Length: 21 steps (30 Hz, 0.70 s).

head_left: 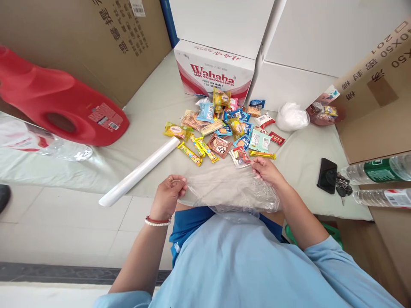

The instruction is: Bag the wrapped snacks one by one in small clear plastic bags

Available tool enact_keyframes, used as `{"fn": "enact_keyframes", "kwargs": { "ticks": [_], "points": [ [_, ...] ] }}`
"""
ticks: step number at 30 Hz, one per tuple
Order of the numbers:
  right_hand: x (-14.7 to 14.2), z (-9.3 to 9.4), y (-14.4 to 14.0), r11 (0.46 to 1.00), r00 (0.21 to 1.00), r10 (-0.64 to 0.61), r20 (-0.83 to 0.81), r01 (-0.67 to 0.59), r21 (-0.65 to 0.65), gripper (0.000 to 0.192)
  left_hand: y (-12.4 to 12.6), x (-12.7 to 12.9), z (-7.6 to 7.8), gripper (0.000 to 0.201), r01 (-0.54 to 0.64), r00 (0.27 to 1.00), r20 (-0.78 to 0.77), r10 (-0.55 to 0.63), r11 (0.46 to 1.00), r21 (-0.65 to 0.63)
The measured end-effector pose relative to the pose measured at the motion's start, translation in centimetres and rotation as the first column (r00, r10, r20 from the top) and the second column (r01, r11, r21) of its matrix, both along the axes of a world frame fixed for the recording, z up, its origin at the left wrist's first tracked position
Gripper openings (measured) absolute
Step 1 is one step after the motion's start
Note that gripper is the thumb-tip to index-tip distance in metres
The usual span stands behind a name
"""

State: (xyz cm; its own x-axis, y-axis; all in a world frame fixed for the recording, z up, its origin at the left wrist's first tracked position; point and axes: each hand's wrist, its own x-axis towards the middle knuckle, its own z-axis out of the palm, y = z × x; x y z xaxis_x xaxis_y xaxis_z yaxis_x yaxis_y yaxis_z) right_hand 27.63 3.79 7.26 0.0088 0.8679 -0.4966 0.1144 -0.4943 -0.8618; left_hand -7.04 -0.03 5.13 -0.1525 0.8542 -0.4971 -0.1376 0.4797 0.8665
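Note:
A clear plastic bag (227, 188) stretches between my hands, over the near edge of the cloth-covered table. My left hand (169, 191) pinches its left corner, and a beaded bracelet circles that wrist. At the opposite corner, my right hand (266, 171) is closed on the bag's edge. Just beyond the bag lies a heap of small wrapped snacks. Among them are a brown wafer packet (219, 145), a red and white packet (239, 156) close to my right fingers, a pale green packet (260, 141) and several yellow sticks (190, 154).
A white plastic roll (139, 172) lies left of the bag. Farther left are a red detergent jug (64, 98) and a water bottle (48, 143). A Wahaba-style printed carton (215, 72) stands behind the snacks. A phone (327, 176), keys (343, 186) and bottles (382, 170) lie right.

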Motion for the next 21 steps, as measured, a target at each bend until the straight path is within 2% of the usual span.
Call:
{"fn": "enact_keyframes", "kwargs": {
  "ticks": [2,3,4,5,6,8,9,10,11,12,13,15,18,21],
  "points": [
    [-0.9,-0.8,0.2,0.999,0.999,0.032,0.009,-0.032,-0.005,0.043,-0.3,1.4,1.4,0.037,-0.098,0.964,-0.230,0.136,0.981,0.169],
    [-1.3,-1.1,0.2,0.999,0.999,0.048,0.010,-0.048,0.005,0.042,-0.6,2.3,2.1,0.032,-0.098,0.917,-0.346,0.199,0.953,0.287],
    [-1.6,-1.3,0.3,0.998,0.998,0.063,0.013,-0.063,0.020,0.041,-0.9,3.4,2.8,0.026,-0.054,0.856,-0.451,0.252,0.912,0.406],
    [-1.8,-1.4,0.3,0.996,0.997,0.077,0.019,-0.078,0.037,0.040,-1.2,4.5,3.3,0.020,0.060,0.809,-0.531,0.254,0.861,0.504],
    [-1.8,-1.5,0.4,0.994,0.995,0.092,0.029,-0.093,0.055,0.040,-1.3,5.6,3.6,0.015,0.229,0.771,-0.602,0.205,0.794,0.563],
    [-1.3,-1.7,0.7,0.989,0.992,0.115,0.057,-0.119,0.085,0.040,-1.1,7.5,3.1,0.012,0.596,0.669,-0.743,0.003,0.594,0.540],
    [-0.7,-1.7,1.1,0.987,0.989,0.123,0.077,-0.130,0.096,0.039,-0.7,8.3,2.4,0.014,0.740,0.583,-0.806,-0.104,0.478,0.474],
    [-0.1,-1.8,1.5,0.984,0.986,0.129,0.102,-0.140,0.108,0.039,-0.2,8.9,1.5,0.017,0.838,0.486,-0.854,-0.186,0.375,0.396],
    [0.7,-1.9,1.9,0.982,0.982,0.132,0.136,-0.148,0.119,0.039,0.2,9.3,0.3,0.020,0.895,0.399,-0.887,-0.231,0.309,0.323],
    [1.5,-2.0,2.5,0.981,0.975,0.123,0.185,-0.148,0.129,0.039,0.6,9.5,-0.8,0.023,0.927,0.327,-0.913,-0.245,0.271,0.259],
    [2.2,-2.2,3.0,0.981,0.963,0.107,0.247,-0.143,0.133,0.040,0.8,9.6,-1.9,0.026,0.942,0.276,-0.931,-0.239,0.260,0.213],
    [3.4,-2.4,4.0,0.984,0.918,0.075,0.390,-0.131,0.119,0.043,0.6,9.5,-3.7,0.029,0.948,0.213,-0.956,-0.203,0.278,0.152],
    [3.2,-2.5,5.0,0.977,0.787,0.117,0.605,-0.201,0.073,0.043,-0.5,9.1,-4.8,0.040,0.914,0.179,-0.971,-0.158,0.392,0.105],
    [1.2,-2.5,5.8,0.955,0.629,0.158,0.761,-0.292,0.043,0.036,-1.6,9.4,-4.6,0.061,0.852,0.158,-0.973,-0.168,0.521,0.049]
  ]
}}
